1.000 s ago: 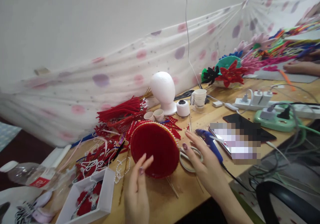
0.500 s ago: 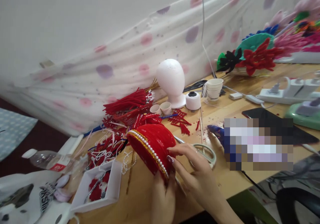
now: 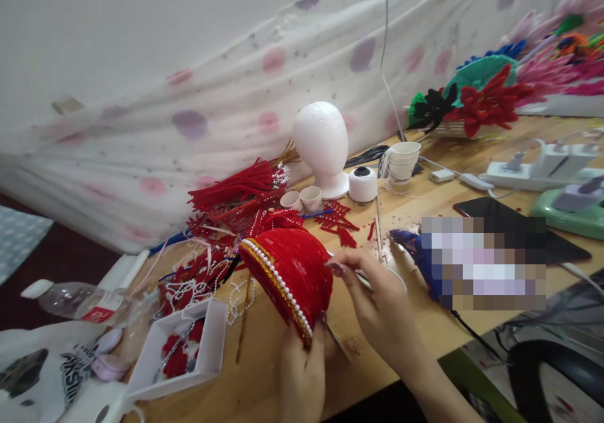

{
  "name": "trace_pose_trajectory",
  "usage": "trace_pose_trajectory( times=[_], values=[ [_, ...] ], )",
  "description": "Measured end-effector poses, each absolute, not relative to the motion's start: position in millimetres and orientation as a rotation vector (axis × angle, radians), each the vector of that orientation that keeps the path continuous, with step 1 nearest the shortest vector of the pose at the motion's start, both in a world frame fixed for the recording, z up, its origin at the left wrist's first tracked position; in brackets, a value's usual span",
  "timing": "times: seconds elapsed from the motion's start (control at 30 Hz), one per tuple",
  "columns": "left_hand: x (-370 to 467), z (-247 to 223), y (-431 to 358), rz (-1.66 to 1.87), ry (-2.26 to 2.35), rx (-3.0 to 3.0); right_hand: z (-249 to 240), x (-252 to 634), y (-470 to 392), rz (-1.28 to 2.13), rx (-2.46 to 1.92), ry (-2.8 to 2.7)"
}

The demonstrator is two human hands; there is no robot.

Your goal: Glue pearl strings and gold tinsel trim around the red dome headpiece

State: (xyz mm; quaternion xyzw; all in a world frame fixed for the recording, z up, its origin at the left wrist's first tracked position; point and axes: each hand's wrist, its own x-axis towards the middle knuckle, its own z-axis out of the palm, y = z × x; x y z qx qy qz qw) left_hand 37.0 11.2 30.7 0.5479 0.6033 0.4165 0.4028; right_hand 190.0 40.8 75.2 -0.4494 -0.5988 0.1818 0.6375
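Observation:
A red velvet cap (image 3: 295,265) with a band of white beads and gold braid along its rim is tilted above the table. My left hand (image 3: 304,366) grips its lower edge from below, the thumb and fingers on either side of the rim. At the cap's right side is my right hand (image 3: 372,297), thumb and fingertips pinched together close to the velvet; anything between them is too small to make out. Behind my right hand lie scissors (image 3: 402,279), mostly covered by it. Under the cap a thin stick (image 3: 338,342) rests on the table.
To the left stand a white box (image 3: 214,347) of red pieces and a lying plastic bottle (image 3: 70,300). Farther back are a white foam head (image 3: 321,140), a thread spool (image 3: 363,186) and paper cups (image 3: 403,162). A blue glue gun (image 3: 418,253) and black tablet (image 3: 519,221) lie right.
My right fingers have drawn from the velvet's face to its right edge and closed into a pinch. The cap stays in my left hand, turned slightly.

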Motion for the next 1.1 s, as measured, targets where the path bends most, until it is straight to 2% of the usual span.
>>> trace_pose_trajectory(
  times=[0.27, 0.4, 0.5, 0.63, 0.87, 0.97, 1.1],
  values=[
    [32, 50, 7, 1.236, 1.692, 1.096, 70, 221, 20, 0.224, -1.026, -1.119],
    [30, 50, 8, 1.292, 1.619, 1.071, 80, 214, 23, 0.425, -0.954, -0.947],
    [26, 42, 8, 1.260, 1.551, 1.081, 89, 199, 37, 0.599, -0.850, -1.182],
    [23, 33, 9, 1.213, 1.445, 1.141, 93, 178, 53, 0.533, -0.865, -1.643],
    [24, 38, 8, 1.190, 1.384, 1.271, 93, 174, 54, 0.532, -0.968, -1.613],
    [30, 40, 5, 1.236, 1.415, 1.264, 99, 175, 58, 0.680, -0.921, -1.413],
    [35, 39, 2, 1.230, 1.393, 1.270, 118, 167, 64, 1.045, -0.720, -1.134]
  ],
)
